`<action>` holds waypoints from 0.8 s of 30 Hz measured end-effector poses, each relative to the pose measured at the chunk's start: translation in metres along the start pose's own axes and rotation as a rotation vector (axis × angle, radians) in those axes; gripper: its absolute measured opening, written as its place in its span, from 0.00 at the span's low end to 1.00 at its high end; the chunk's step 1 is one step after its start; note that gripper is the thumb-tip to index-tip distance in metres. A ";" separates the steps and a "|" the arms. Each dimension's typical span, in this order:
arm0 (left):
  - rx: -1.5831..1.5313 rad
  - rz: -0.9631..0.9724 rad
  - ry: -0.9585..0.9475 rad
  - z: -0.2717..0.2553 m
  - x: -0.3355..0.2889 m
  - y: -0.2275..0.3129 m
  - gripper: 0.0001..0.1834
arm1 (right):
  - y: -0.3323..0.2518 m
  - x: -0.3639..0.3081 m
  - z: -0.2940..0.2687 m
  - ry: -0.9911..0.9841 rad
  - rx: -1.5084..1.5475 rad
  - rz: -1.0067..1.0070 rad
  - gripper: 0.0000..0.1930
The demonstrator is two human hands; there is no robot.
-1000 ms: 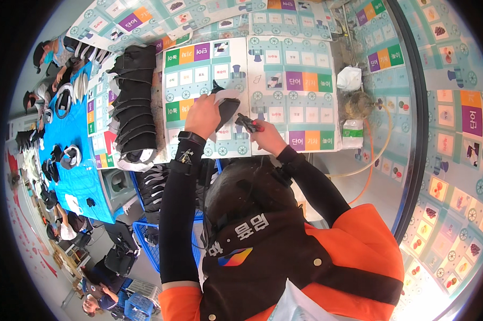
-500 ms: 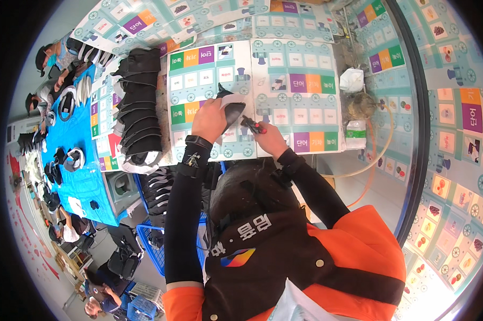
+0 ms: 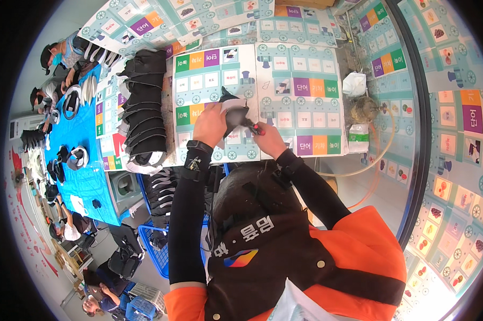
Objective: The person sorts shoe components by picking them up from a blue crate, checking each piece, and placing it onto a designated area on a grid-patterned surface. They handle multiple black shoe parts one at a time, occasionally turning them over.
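Near the front of the table, my left hand (image 3: 210,126) is closed on a black piece with a pale grey-white area (image 3: 234,114), which looks like a shoe upper, and holds it tilted above the printed sheet. My right hand (image 3: 271,141) is wrapped around a small black-and-red spray gun (image 3: 257,129). The gun's front end is right beside the piece's right edge; whether they touch is unclear. A hazy grey patch shows on the piece in front of it. My fingertips under the piece are hidden.
A long stack of black pieces (image 3: 145,107) lies left of my work. To the right stand a grimy round container (image 3: 363,108) with a pale hose (image 3: 393,131) and a white-and-green packet (image 3: 358,138). A blue basket (image 3: 158,251) is below. Other people work along a blue-covered table (image 3: 86,182).
The spray gun in my right hand has come left, up close to the black piece. The piece in my left hand has turned, showing more of its face. The whole view has shifted slightly.
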State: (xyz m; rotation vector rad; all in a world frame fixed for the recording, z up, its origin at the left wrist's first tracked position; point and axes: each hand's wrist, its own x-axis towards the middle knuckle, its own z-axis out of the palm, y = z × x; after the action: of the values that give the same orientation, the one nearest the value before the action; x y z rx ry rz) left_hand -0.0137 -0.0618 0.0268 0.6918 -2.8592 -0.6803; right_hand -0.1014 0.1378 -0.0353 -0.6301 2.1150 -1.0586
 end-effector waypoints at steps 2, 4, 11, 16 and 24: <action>-0.027 0.010 -0.018 -0.001 0.001 -0.002 0.15 | 0.004 0.003 0.000 0.044 0.058 0.002 0.10; -0.013 0.006 0.003 -0.002 -0.002 -0.006 0.15 | -0.001 0.003 -0.003 -0.112 -0.007 -0.094 0.10; -0.035 -0.006 0.012 -0.002 -0.001 -0.001 0.13 | 0.005 -0.005 -0.004 -0.166 -0.006 -0.058 0.14; -0.026 -0.012 0.017 0.000 0.005 -0.004 0.13 | 0.001 -0.014 -0.004 -0.217 0.080 0.030 0.15; 0.037 -0.060 -0.065 0.004 0.026 0.006 0.12 | -0.002 -0.012 -0.007 0.003 -0.018 -0.071 0.10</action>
State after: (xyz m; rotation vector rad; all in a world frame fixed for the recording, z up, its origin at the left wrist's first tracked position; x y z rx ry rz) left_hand -0.0407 -0.0670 0.0261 0.7780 -2.9279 -0.6722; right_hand -0.0984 0.1482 -0.0267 -0.7179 2.1204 -1.0808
